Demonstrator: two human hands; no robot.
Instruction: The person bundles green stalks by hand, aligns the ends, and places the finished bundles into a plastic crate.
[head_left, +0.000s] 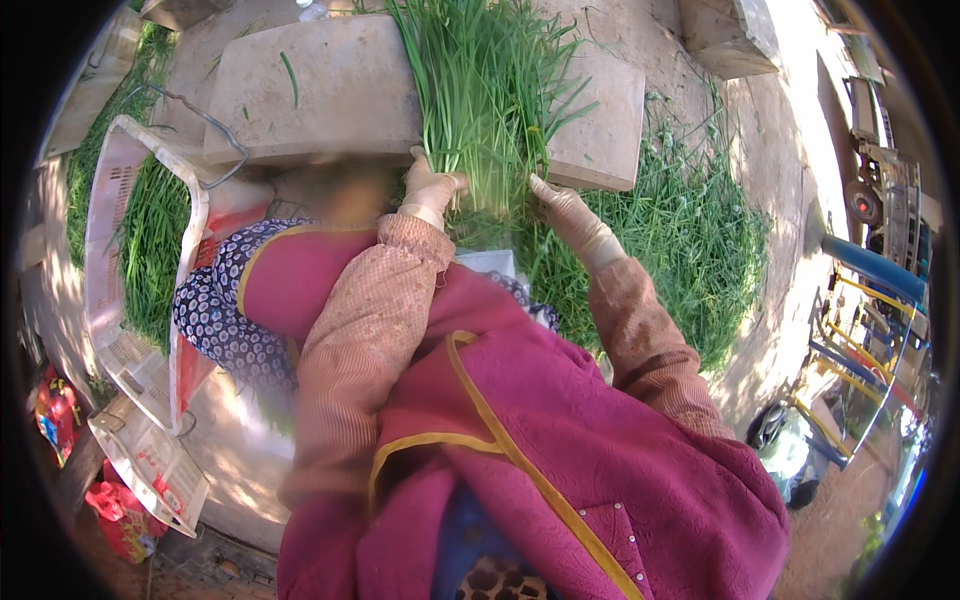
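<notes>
A large bunch of long green leafy stalks, perhaps garlic chives (480, 97), lies across a pale slab-like board (315, 82), with its lower ends towards me. My left hand (433, 186), in a pale thin glove, grips the left side of the bunch near those ends. On the other side, my right hand (562, 214), gloved alike, has its thumb against the bunch's right edge. Its other fingers are mostly hidden, so whether it holds any stalks cannot be told. Below both hands, loose greens blur into the heap on the ground.
A heap of loose greens (667, 247) spreads over the ground at right. To my left, a plastic crate (196, 180) with a wire handle holds more greens (154, 247). A stone-like block (727, 37) stands at upper right. A blue-and-yellow metal frame (862, 360) is far right.
</notes>
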